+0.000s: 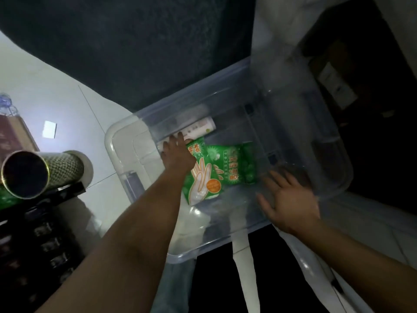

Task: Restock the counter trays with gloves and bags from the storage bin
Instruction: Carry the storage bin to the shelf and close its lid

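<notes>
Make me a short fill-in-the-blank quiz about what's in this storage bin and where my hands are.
1. The glove packets in the clear bin are mostly ____ in colour.
2. The ____ hand reaches down among the packets.
3. The right hand has its fingers ____ near the bin's wall.
4. A white roll lies ____ the bin.

Missing words: green; left; spread; inside

Storage bin (334,168) sits on the floor (56,91), centre-right. Inside it: two glove packs (204,177) side by side mid-bin, roll (198,128) behind them at the far wall. Left hand (177,154) in the bin over the left pack; right hand (291,204) at the bin's near-right wall. Cylinder (42,172) left of the bin.
</notes>
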`<state>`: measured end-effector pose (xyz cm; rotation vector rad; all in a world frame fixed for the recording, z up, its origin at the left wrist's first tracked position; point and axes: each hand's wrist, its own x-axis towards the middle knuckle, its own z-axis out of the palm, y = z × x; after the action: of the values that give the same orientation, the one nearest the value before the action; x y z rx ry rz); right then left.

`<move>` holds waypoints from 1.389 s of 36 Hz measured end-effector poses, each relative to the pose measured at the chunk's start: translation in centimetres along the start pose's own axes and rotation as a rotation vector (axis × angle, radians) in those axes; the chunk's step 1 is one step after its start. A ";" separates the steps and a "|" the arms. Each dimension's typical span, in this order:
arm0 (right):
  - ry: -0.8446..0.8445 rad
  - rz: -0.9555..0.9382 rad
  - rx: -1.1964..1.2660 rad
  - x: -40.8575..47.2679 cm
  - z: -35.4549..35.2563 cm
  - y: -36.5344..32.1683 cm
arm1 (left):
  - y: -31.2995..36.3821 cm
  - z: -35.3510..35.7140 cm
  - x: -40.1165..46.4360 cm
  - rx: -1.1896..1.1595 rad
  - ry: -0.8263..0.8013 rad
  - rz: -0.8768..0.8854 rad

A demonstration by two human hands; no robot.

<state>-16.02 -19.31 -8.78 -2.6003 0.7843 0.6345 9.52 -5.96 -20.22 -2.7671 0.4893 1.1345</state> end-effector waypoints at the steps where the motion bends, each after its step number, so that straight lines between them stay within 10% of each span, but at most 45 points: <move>1: 0.021 0.000 0.002 0.0 0.1 0.0 | 0.1 0.1 0.3 0.007 0.018 -0.005; 7: 0.106 -0.014 -0.007 -0.1 0.7 0.2 | 1.1 2.7 -1.7 -0.089 0.199 0.026; 18: 0.171 -0.021 0.015 0.0 1.4 0.4 | 4.8 8.0 -3.5 -0.595 -0.091 -0.364; 38: 0.073 -0.023 -0.002 -0.2 0.8 0.3 | 1.1 6.6 -5.1 -0.433 -0.232 0.033; 44: 0.044 -0.029 0.192 -0.1 -2.1 0.1 | 2.0 1.5 -8.7 -0.617 -0.040 0.067; 50: 0.238 0.220 0.550 1.7 -6.4 3.2 | -1.6 -5.6 -15.9 -0.772 0.502 0.181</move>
<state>-14.62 -25.41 -4.95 -2.1171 1.1440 0.1273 3.11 -1.71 -5.11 -3.7884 0.4059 0.7385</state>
